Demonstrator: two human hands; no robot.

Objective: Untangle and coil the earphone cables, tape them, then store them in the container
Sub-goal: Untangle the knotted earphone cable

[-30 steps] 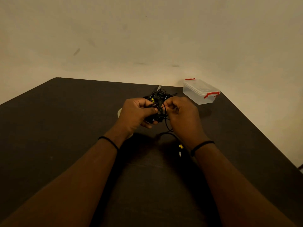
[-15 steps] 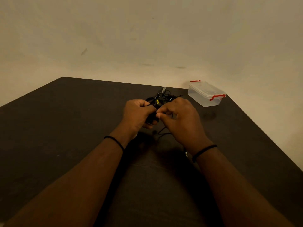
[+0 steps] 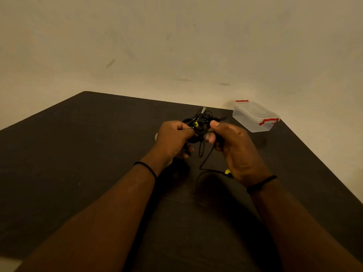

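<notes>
Item 1: earphone cables (image 3: 198, 127), black, a tangled bundle with a small yellow tag, held above the dark worktop (image 3: 78, 154) between both hands. More loose cable lies on the worktop just behind the bundle.

Item 2: left hand (image 3: 173, 139), fingers curled round the bundle, gripping it.

Item 3: right hand (image 3: 233, 146), thumb and fingers pinching the bundle's right side; slightly blurred. 1 strand hangs down from the bundle and runs under this wrist, past a second yellow tag (image 3: 227, 171).

Item 4: container (image 3: 255, 115), clear plastic, lid on, 2 red clips, at the worktop's far right corner, apart from the hands.

Item 5: 1 black band on each wrist.
</notes>
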